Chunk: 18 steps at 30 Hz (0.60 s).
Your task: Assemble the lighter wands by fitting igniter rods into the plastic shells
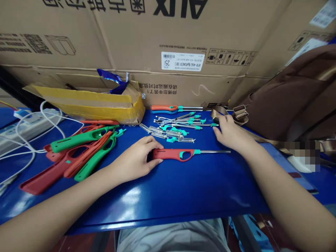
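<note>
A red long-nosed gas lighter [172,154] with a teal trigger and a metal tube lies on the blue table, tube pointing right. My left hand [138,157] is closed round its butt end, thumb and fingers on either side. Farther back on the right, my right hand [231,131] has its fingers curled at a small black and yellow piece [215,120], mostly hidden by the hand. Just left of it lie several metal lighter tubes with teal parts [193,120] and wires. Clear fuel tanks [168,133] with teal parts lie behind the red lighter.
Red and green lighter shells [81,140] are heaped on the left. An orange lighter [164,107] lies at the back. Behind stand a yellow-taped carton [97,108] and a large cardboard box [131,42]. A power strip [31,127] is far left, a brown bag [291,94] right.
</note>
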{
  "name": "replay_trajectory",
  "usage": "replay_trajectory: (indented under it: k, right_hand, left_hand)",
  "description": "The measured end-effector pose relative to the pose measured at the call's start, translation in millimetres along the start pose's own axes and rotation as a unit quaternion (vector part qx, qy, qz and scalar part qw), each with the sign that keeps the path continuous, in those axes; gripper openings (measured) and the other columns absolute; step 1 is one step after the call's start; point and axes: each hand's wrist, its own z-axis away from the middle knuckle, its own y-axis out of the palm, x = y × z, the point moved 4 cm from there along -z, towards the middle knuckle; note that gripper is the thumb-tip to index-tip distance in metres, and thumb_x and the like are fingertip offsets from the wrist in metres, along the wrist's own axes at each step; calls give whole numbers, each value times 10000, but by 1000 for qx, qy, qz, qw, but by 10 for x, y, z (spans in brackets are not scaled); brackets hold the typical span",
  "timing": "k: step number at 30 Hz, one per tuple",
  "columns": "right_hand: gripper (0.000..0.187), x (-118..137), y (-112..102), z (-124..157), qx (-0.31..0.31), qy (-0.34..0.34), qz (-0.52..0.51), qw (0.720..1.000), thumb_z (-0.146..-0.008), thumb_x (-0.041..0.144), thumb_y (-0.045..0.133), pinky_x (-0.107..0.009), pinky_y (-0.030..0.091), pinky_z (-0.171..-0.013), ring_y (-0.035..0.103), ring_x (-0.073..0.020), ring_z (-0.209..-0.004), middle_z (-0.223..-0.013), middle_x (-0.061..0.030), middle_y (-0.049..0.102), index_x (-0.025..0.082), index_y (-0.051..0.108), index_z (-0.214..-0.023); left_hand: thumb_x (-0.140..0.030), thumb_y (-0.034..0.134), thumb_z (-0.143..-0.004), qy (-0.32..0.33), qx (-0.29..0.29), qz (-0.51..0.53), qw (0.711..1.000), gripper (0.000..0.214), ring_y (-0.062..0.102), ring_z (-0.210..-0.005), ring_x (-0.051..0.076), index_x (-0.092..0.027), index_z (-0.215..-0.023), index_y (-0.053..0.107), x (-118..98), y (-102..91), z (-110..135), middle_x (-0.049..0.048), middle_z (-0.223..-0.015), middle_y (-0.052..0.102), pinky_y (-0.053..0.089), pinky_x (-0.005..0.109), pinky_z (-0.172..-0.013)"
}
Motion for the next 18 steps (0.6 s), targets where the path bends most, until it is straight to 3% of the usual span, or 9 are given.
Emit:
replay_trajectory:
  k: [8, 13, 16, 18]
  right_hand:
    - [519, -227, 166, -191, 18, 71, 6, 997, -938, 236, 440, -489, 529, -780, 659, -414, -1104, -1388, -259, 522, 124, 447, -1444]
    - [480, -278, 147, -197, 0, 99, -7, 995, -944, 262, 447, -494, 522, -772, 658, -409, -1077, -1345, -219, 571, 176, 499, -1413]
    - [459, -249, 23, -166, -58, 104, -27, 993, -965, 280, 434, -490, 521, -793, 639, -404, -1100, -1353, -214, 558, 174, 528, -1401]
    - [462, -138, -126, -113, -155, 63, -79, 983, -968, 273, 447, -474, 523, -821, 640, -367, -1071, -1337, -219, 555, 149, 523, -1406]
  left_hand:
    - [-297, 642, -927, 17, 19, 5, 1000, 259, 612, -1047, 248, -200, -1166, 666, -62, 65, -7, 83, -1106, 638, 540, 426, -942]
    - [-358, 644, -945, 32, 29, 1, 999, 328, 608, -1063, 251, -206, -1235, 657, -102, 82, 7, 88, -1120, 633, 535, 419, -955]
    - [-358, 638, -946, 28, 27, -3, 999, 351, 599, -1070, 257, -186, -1250, 657, -124, 92, 22, 100, -1141, 621, 532, 425, -959]
    - [-340, 634, -942, 25, 21, -4, 999, 359, 589, -1079, 262, -178, -1262, 655, -145, 100, 32, 107, -1167, 608, 527, 432, -967]
